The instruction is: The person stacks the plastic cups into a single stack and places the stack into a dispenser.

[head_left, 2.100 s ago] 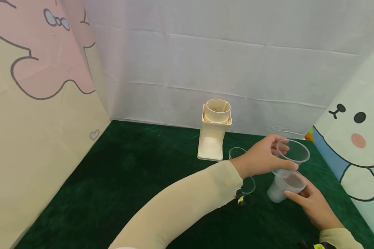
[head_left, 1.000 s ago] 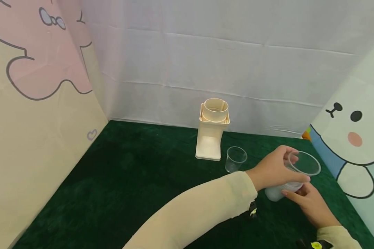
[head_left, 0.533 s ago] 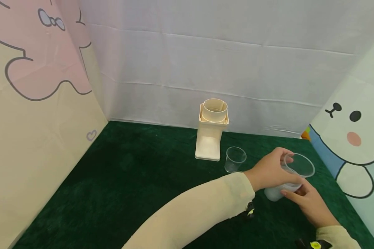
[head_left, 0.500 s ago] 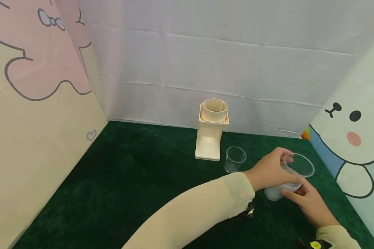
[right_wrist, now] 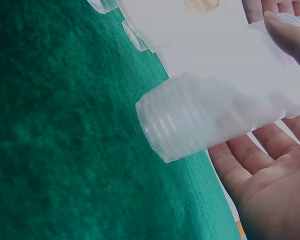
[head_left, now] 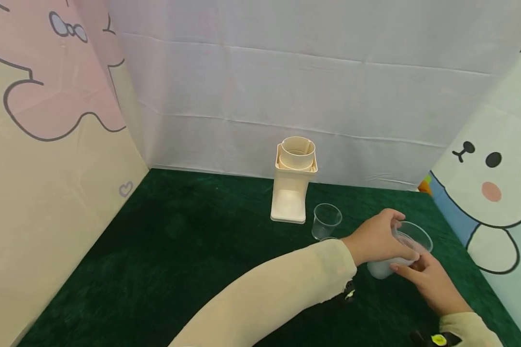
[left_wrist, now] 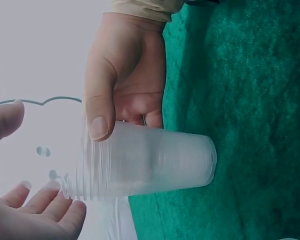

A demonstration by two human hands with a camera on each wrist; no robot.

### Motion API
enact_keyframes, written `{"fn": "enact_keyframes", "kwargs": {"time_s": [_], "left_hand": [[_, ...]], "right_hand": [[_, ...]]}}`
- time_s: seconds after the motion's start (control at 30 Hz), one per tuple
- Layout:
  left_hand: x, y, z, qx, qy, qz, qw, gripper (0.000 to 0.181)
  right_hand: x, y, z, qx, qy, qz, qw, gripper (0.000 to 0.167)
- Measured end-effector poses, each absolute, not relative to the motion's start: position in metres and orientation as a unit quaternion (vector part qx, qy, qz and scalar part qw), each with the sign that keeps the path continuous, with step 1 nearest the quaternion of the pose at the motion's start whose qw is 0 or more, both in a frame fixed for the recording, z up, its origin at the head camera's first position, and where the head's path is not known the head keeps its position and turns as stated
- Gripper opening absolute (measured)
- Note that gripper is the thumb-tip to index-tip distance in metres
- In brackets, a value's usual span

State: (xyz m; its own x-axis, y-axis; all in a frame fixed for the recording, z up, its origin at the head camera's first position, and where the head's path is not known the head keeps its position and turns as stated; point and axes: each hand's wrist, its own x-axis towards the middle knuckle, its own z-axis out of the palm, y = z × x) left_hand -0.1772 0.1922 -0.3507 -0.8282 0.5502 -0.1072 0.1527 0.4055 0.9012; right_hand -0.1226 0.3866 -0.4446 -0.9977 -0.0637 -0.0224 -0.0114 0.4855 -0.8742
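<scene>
My right hand (head_left: 434,282) holds a stack of nested clear plastic cups (head_left: 382,268), tilted over the cloth. In the left wrist view, the right thumb (left_wrist: 100,110) lies across the ridged rims of the cup stack (left_wrist: 160,155). My left hand (head_left: 377,238) is around the top cup's rim (head_left: 423,231), reaching across from the left. Its thumb (left_wrist: 7,120) stands apart from the stack in the left wrist view, while its fingertips lie at or close to the rim. The right wrist view shows the right fingers (right_wrist: 260,150) behind the stack (right_wrist: 180,120).
A single clear plastic cup (head_left: 327,220) stands upright left of the hands. Another rim (head_left: 328,238) shows partly behind my left sleeve. A cream plastic stand with a round collar (head_left: 292,180) is at the back. Green cloth (head_left: 191,241) covers the table; printed curtains surround it.
My left hand first held a clear cup above the stack, then brought it over and lowered it into the stack's top. The right hand has kept its hold almost in place.
</scene>
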Motion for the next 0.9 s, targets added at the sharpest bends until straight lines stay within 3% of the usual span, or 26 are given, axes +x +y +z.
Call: {"fn": "enact_keyframes", "kwargs": {"time_s": [0.47, 0.9], "left_hand": [[-0.187, 0.173, -0.343, 0.237, 0.812, 0.495, 0.200, 0.069], [-0.195, 0.128, -0.333, 0.282, 0.785, 0.512, 0.206, 0.070]], "right_hand": [[-0.125, 0.387, -0.446, -0.019, 0.853, -0.521, 0.030, 0.070], [-0.126, 0.383, -0.443, -0.015, 0.851, -0.525, 0.019, 0.072]]}}
